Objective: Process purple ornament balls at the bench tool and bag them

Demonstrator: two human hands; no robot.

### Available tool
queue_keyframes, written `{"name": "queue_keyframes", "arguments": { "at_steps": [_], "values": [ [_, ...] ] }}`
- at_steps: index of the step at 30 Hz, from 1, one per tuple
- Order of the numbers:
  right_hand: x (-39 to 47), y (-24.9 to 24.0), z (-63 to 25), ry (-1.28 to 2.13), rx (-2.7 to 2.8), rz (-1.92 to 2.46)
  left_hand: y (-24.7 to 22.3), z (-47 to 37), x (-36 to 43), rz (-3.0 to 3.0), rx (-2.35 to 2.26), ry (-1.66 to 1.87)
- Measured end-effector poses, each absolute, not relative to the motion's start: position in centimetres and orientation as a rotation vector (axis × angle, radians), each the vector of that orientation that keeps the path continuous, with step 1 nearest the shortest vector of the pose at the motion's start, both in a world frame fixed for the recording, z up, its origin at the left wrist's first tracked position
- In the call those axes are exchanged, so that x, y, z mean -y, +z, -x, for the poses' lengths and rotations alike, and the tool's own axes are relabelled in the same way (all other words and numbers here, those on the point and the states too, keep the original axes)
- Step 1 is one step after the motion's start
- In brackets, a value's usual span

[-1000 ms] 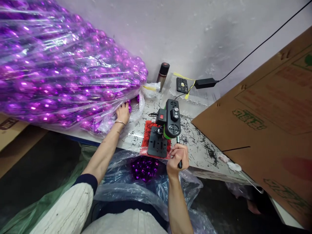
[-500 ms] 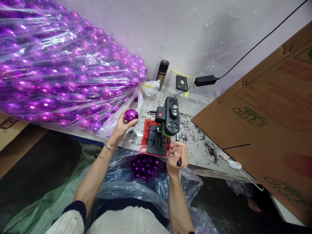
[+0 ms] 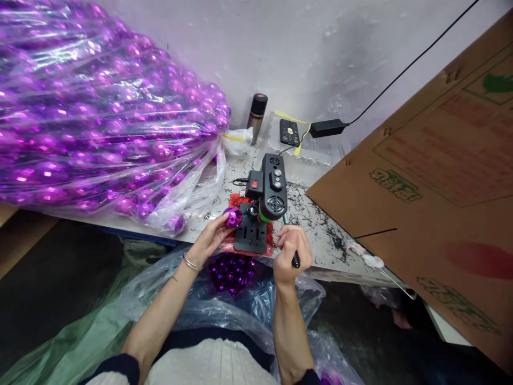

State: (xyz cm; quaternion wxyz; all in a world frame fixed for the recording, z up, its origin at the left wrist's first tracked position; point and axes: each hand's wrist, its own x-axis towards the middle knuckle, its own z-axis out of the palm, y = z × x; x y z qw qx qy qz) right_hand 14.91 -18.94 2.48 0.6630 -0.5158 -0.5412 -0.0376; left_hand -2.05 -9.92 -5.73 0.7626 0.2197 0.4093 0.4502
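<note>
Between the fingers of my left hand [image 3: 211, 235] is a shiny purple ball [image 3: 233, 217], at the left edge of a black slotted base plate [image 3: 250, 235]. Above that plate stands a black machine [image 3: 274, 187] with two round vents and a small box with a red switch. My right hand [image 3: 293, 251] is wrapped round the machine's lever [image 3: 295, 260], on the right side. Red material lies under the plate. Below the table edge, several purple balls [image 3: 232, 274] lie in an open clear bag.
A big clear bag of purple balls [image 3: 120, 117] fills the left. Behind the machine are a spray can [image 3: 257, 118], a black card [image 3: 289, 132] and a power adapter [image 3: 328, 128]. A cardboard box [image 3: 417, 176] stands right. Black bits litter the table [image 3: 316, 256].
My left hand has moved right and toward me with the purple ball, up to the base plate. My right hand still holds the lever. The whole view has shifted slightly.
</note>
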Motion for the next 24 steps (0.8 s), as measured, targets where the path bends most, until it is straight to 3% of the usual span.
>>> {"name": "queue_keyframes", "arguments": {
  "at_steps": [8,24],
  "values": [
    [18.9,5.4,-14.6,0.032,1.201,1.214,-6.6,0.1,11.3,-0.757,-0.99,0.979],
    [19.4,4.1,-15.0,-0.015,1.247,1.213,-10.0,-1.7,12.2,-1.789,-1.125,1.007]
  ]
}}
